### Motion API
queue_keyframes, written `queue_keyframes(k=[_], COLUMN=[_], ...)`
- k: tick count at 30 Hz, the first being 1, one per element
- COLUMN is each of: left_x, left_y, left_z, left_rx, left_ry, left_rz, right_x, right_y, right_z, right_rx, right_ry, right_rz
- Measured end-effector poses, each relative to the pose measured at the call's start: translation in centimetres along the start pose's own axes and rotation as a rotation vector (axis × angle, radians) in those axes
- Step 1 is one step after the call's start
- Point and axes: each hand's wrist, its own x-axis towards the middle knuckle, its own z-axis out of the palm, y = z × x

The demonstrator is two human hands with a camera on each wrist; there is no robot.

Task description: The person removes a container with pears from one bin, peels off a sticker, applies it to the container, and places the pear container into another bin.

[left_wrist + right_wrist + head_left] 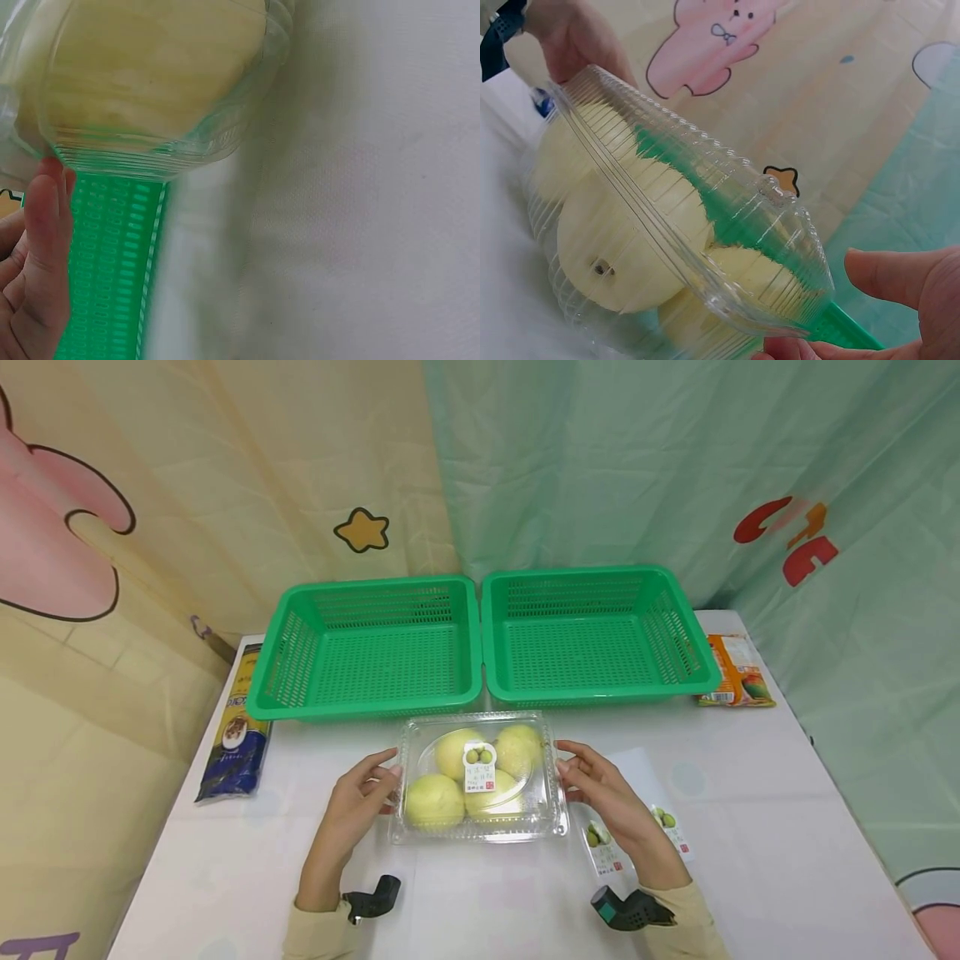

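Observation:
A clear plastic fruit box (480, 814) with a ridged lid holds several round, pale yellow-green fruits (435, 802). On its lid is a white label (479, 768) with a picture of green fruit. My left hand (358, 797) holds the box by its left end, thumb at the edge in the left wrist view. At the opposite end, my right hand (611, 793) supports it with fingertips under the edge; its thumb (889, 277) stands away from the plastic in the right wrist view. The box is tilted and raised over the white table.
Two green baskets (367, 703) (600, 693) stand side by side behind the box. A blue and yellow packet (236, 735) lies at the left, an orange packet (742, 672) at the right. Label sheets (603, 852) lie under my right forearm. Curtains hang behind the table.

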Motion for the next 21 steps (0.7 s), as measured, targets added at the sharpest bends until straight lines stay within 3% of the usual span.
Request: queue_keyframes(k=[13,21], left_x=[-0.1,-0.2], left_y=[0.2,0.2], left_z=[-0.1,-0.3], left_rx=[0.017,-0.012], left_ry=[0.034,0.035], left_rz=[-0.025,-0.002], right_x=[-0.4,-1.1], right_y=[-0.4,-1.1], right_z=[0.1,0.1], right_rx=[-0.013,-0.020], right_ry=[0.001,0.003], right_rz=[-0.006,-0.030])
